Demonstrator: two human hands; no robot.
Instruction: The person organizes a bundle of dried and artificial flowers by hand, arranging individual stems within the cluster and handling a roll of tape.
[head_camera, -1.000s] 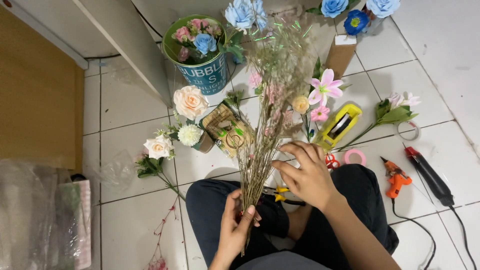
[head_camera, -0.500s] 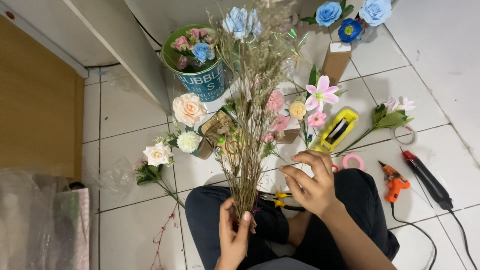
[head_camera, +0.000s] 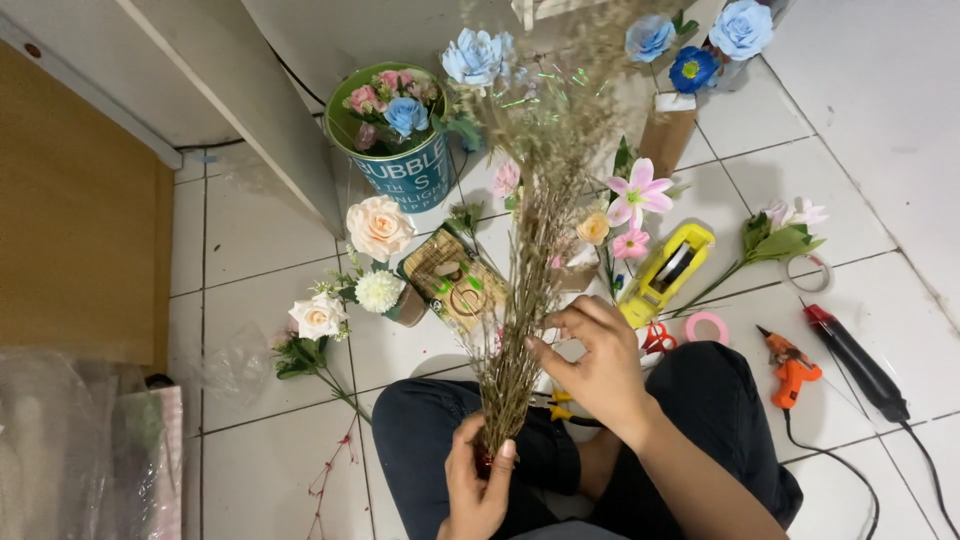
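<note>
We see the white tiled floor (head_camera: 900, 120) spread with craft things. At twelve o'clock from our hands stands the teal bucket (head_camera: 405, 175) of flowers. The bunch of dried grass stems (head_camera: 530, 260) rises upright at centre. Our right hand (head_camera: 600, 365) pinches its stalks midway, fingers closed on them; our left hand (head_camera: 478, 480) wraps tight around its base. At three o'clock lies the orange glue gun (head_camera: 793, 368).

One tin bucket (head_camera: 400, 170), two glue guns (head_camera: 793, 368) (head_camera: 855, 360), one yellow tape dispenser (head_camera: 665, 273), two tape rolls (head_camera: 707, 327) (head_camera: 806, 272).
</note>
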